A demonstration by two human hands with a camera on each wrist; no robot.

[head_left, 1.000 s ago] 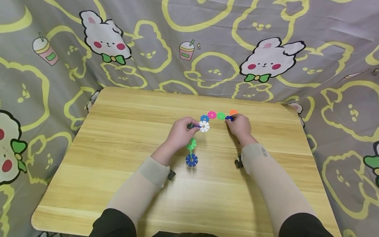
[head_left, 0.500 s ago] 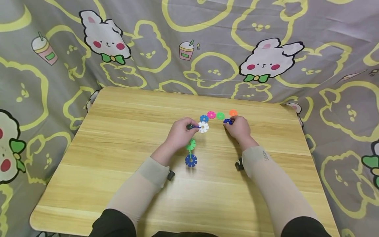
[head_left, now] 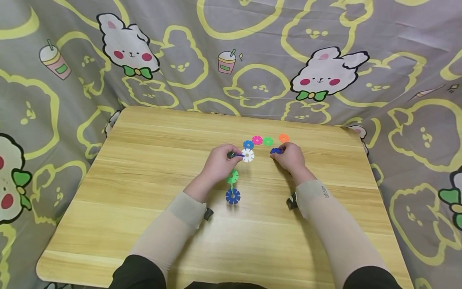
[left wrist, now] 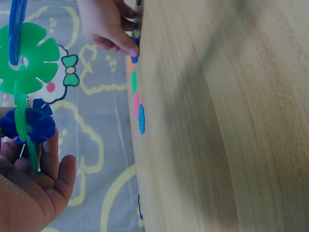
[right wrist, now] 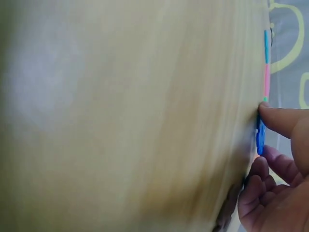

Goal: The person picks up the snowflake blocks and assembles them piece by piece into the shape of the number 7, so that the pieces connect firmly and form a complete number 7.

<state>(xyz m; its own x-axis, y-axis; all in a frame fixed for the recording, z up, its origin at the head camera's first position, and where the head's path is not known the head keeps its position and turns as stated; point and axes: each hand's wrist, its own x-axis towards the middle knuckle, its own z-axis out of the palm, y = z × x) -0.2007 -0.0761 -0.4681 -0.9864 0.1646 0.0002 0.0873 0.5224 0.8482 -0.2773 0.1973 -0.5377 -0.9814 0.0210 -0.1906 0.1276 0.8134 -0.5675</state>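
My left hand (head_left: 219, 162) grips a linked chain of notched plastic flower discs over the middle of the table. A white disc (head_left: 248, 155) sticks out past its fingertips, while a green disc (head_left: 234, 176) and a blue disc (head_left: 232, 196) hang on the near side. In the left wrist view, a dark blue disc (left wrist: 42, 124) of the chain sits by the fingers; parts of the chain are hidden by the hand. Further right, my right hand (head_left: 293, 156) pinches a loose dark blue disc (head_left: 276, 151) between thumb and fingers, low over the tabletop.
Behind the hands, a light blue disc (head_left: 248, 144), a pink disc (head_left: 257, 140), a green disc (head_left: 268, 141) and an orange disc (head_left: 284, 138) lie on the wooden table (head_left: 144, 160). A patterned curtain (head_left: 187, 52) hangs along the table's back and sides.
The right hand has drawn the dark blue disc slightly toward me and left, tilting it and uncovering more of the orange disc. The left hand and its chain stay nearly still.
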